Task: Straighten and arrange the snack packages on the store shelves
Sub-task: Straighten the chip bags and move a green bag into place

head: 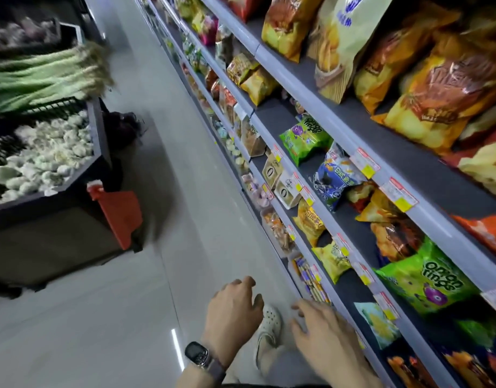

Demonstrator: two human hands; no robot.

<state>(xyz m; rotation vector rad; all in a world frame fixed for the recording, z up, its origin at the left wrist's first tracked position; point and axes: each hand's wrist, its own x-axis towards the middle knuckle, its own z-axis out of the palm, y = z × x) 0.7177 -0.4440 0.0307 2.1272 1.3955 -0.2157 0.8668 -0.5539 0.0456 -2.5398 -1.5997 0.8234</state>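
Observation:
Snack shelves (pixel 319 88) run along the right. A green onion rings bag (pixel 426 278) lies on a middle shelf, with another green bag (pixel 305 140) further along. A blue bag (pixel 335 180) leans beside it, and yellow chip bags (pixel 311 222) lie on the shelf below. Large orange and yellow chip bags (pixel 437 88) fill the top shelf. My left hand (pixel 234 312), with a watch on its wrist, hangs over the floor with loosely curled fingers and holds nothing. My right hand (pixel 322 331) hovers near the lowest shelf edge, fingers spread, also holding nothing.
A dark produce stand (pixel 59 197) on the left holds garlic (pixel 42 161) and green onions (pixel 45 77). An orange tag holder (pixel 120 211) sticks out from its corner. The pale tiled aisle floor (pixel 157 191) runs between stand and shelves. My white shoe (pixel 269 329) is below.

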